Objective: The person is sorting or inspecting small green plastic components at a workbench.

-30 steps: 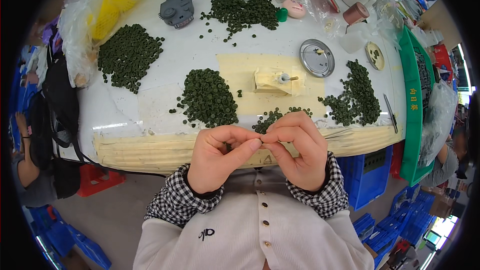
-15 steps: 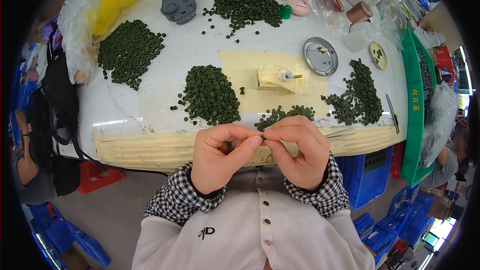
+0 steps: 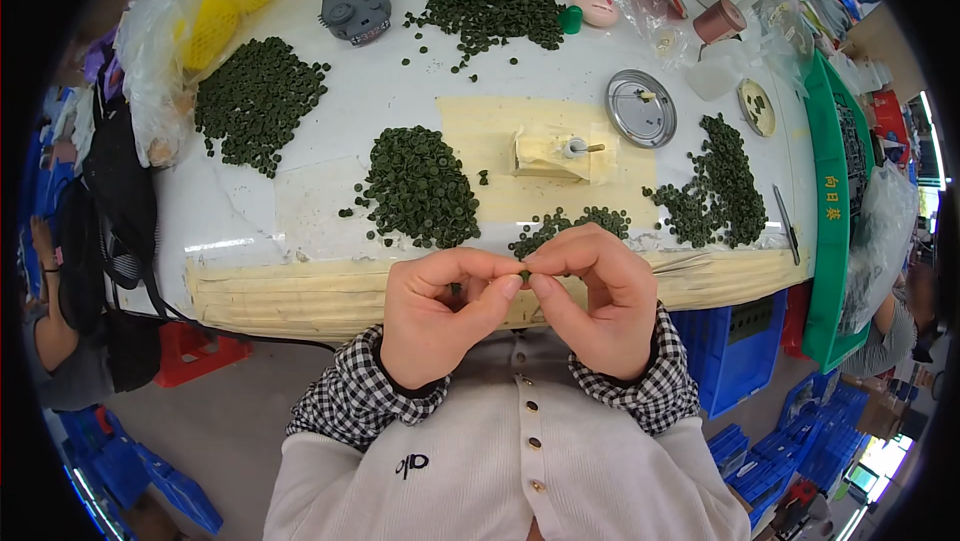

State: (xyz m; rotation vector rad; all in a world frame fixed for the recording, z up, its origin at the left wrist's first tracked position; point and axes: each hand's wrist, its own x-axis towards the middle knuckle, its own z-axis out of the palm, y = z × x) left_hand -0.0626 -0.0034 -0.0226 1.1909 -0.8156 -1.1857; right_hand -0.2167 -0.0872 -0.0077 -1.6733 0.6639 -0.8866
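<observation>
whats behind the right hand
Beyond the right hand, a cluster of small dark green round pieces shows; the hand overlaps its near edge, so whatever lies directly behind it can't be seen.

Pcs (image 3: 421,186) dk grn, slvs (image 3: 345,398) blk/wht chkd, turret (image 3: 355,11) gry, tray (image 3: 825,286) grn, mesh (image 3: 228,21) yel, tabletop (image 3: 350,101) wht.

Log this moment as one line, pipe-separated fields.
left hand: pinching small green part | right hand: at same part | ahead: dark-green wheel-like parts pile, tape-covered block | far side: grey model tank turret
</observation>
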